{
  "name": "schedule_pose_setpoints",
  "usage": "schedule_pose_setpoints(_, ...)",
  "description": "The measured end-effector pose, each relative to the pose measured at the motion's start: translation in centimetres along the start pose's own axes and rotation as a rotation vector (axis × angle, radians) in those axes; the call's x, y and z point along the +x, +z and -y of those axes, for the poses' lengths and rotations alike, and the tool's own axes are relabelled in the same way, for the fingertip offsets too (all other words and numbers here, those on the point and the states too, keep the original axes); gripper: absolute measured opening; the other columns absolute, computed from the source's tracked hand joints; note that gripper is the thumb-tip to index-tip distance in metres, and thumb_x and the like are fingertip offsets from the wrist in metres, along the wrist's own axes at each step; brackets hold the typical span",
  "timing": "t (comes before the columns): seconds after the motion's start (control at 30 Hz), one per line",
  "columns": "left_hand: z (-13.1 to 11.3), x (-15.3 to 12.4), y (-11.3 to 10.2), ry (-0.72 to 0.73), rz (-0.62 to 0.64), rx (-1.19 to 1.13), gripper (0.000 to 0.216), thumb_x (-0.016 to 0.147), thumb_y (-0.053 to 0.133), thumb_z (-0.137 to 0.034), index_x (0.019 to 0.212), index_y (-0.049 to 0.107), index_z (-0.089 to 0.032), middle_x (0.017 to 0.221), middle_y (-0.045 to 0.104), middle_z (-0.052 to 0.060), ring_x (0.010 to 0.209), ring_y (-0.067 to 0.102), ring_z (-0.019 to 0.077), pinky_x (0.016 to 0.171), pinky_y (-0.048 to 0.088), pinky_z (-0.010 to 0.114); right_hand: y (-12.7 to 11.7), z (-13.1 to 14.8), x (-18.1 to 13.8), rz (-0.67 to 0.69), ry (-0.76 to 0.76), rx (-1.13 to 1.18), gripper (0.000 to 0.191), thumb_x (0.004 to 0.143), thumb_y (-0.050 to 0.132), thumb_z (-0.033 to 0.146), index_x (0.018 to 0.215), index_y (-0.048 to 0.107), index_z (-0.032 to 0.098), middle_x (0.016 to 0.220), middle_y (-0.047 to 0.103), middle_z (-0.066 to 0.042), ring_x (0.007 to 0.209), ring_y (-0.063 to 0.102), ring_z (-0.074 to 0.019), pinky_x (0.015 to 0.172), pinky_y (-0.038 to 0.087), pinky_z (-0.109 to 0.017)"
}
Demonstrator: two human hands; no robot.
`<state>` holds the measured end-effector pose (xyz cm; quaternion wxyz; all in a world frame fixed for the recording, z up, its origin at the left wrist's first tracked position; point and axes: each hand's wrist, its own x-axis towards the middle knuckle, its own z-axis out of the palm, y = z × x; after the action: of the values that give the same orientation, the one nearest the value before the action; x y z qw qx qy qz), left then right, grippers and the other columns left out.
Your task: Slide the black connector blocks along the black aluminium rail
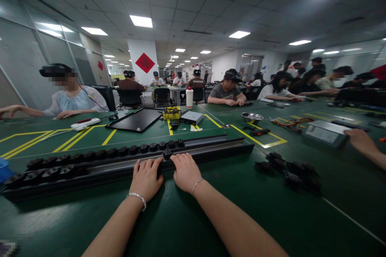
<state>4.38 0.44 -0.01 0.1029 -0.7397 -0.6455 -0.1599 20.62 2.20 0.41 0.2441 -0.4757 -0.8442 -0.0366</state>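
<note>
Fingers of both hands come in on a small black block (pixel 167 154) from either side — the left hand (pixel 146 178) with its index finger close by the block's left side, the right hand (pixel 187 172) with its own at the right. The fingers of each are bent over the near edge of the front rail (pixel 211 153); whether they clamp the block or merely rest against it, I cannot tell. Each wrist wears a bracelet, and both forearms reach over a green table (pixel 169 225).

The block sits at the front rail, well apart from a few black blocks at that rail's left end. To the right of the hands lies a loose pile of black pieces (pixel 294 179). Just behind the front rail runs a back rail (pixel 205 141), with a long row of black blocks (pixel 123 151) along it.

Beyond are a dark flat panel (pixel 135 119), a yellow box (pixel 171 113) with dark cables on it, a grey box (pixel 191 117) and a metal bowl (pixel 252 116). At the right, another person's hand (pixel 363 142) touches a silver box (pixel 325 132). Farther off stands a white bottle (pixel 189 98) — and past it, people sit at more tables before a pillar bearing a red diamond sign (pixel 145 62).
</note>
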Motion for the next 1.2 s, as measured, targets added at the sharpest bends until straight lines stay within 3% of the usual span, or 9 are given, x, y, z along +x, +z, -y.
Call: schedule_pose_setpoints(1.2,0.02,0.00,0.06,0.016,-0.006,0.006,0.054,0.072,0.047,-0.029,0.126,0.045,-0.029,0.108,0.057,0.004,0.109,0.046,0.0228,0.106,0.012,0.044,0.16,-0.18,0.19,-0.029,-0.002,0.013,0.041,0.075,0.045,0.017,0.117,0.050,0.015,0.111,0.058,-0.009,0.108,0.045,-0.0204,0.101,0.025,-0.035)
